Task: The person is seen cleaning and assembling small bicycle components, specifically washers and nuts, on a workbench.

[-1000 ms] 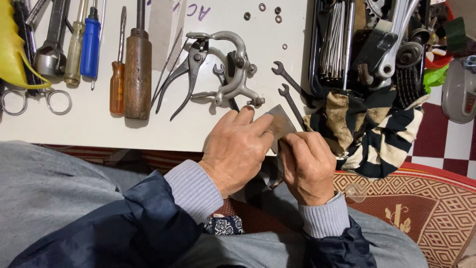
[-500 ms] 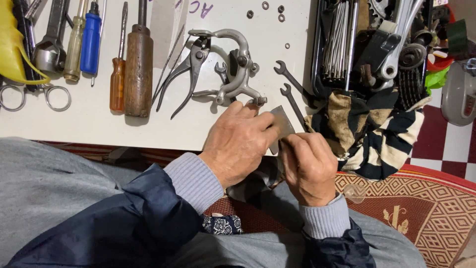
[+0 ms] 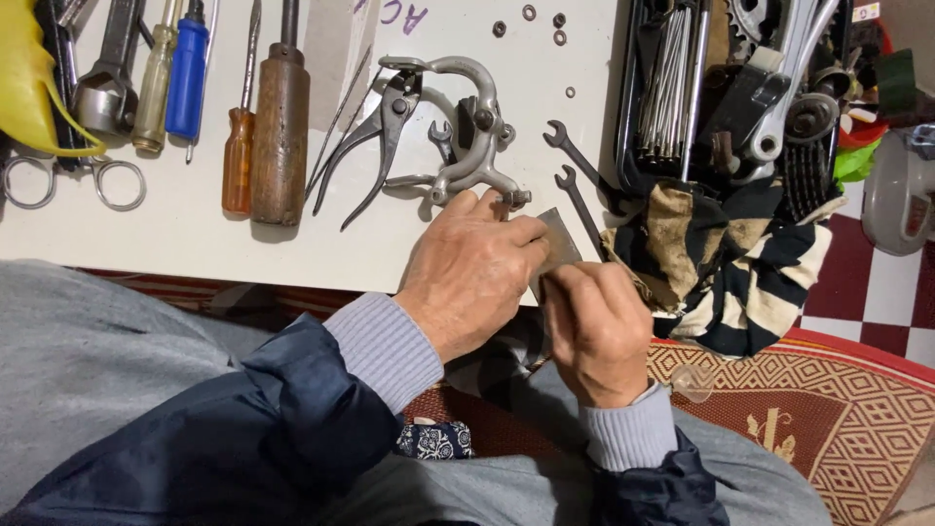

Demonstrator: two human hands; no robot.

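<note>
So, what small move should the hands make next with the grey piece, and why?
Probably keep pinching the grey flat piece and rub on: both the left hand and right hand grip it at the table edge.

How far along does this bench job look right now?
Done: tools are laid out, with the brake caliper and loose washers on the table. In hand: left hand and right hand both pinch a small grey sheet at the table edge. Left: the caliper lies untouched, two small wrenches beside it.
</note>
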